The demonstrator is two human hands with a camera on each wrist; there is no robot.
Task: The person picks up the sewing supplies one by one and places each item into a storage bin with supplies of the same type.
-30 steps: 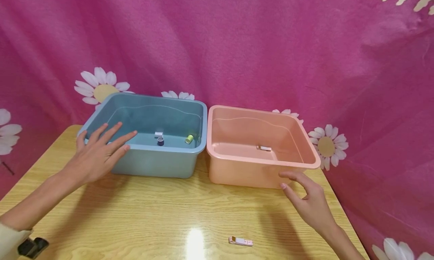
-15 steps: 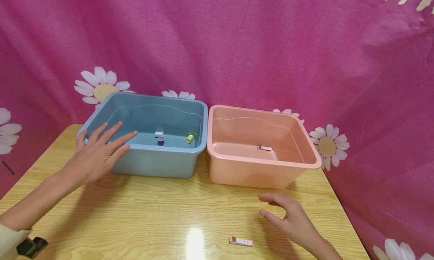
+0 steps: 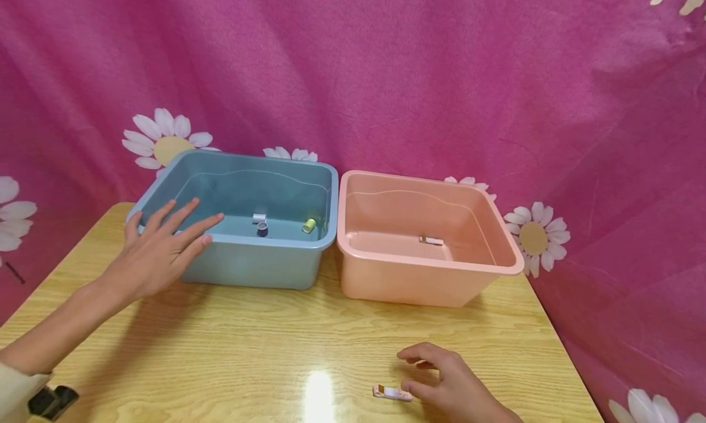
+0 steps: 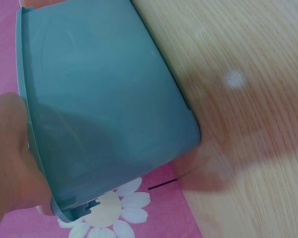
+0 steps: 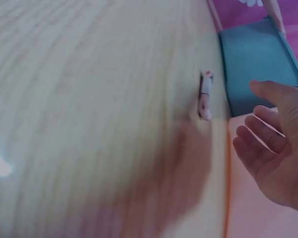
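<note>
My left hand (image 3: 157, 254) rests over the near left rim of a blue plastic bin (image 3: 254, 266), its fingers spread and straight. Inside that bin lie a white thread spool (image 3: 259, 218), a dark one (image 3: 262, 229) and a yellow-green one (image 3: 309, 225). Low over the table, my right hand (image 3: 449, 380) holds nothing, thumb and fingers apart and loosely bent. Its thumb tip overlaps the right end of a small pink and white nail clipper (image 3: 388, 393) in the head view. In the right wrist view the nail clipper (image 5: 205, 94) lies flat on the wood, apart from the fingers.
A pink plastic bin (image 3: 405, 282) stands right of the blue one, with another small clipper (image 3: 431, 241) on its floor. Both bins sit at the back of the wooden table (image 3: 265, 343), against a magenta flowered cloth (image 3: 386, 73).
My right hand has moved from the front of the pink bin down and left to the nail clipper on the table. My left hand has stayed on the blue bin's rim.
</note>
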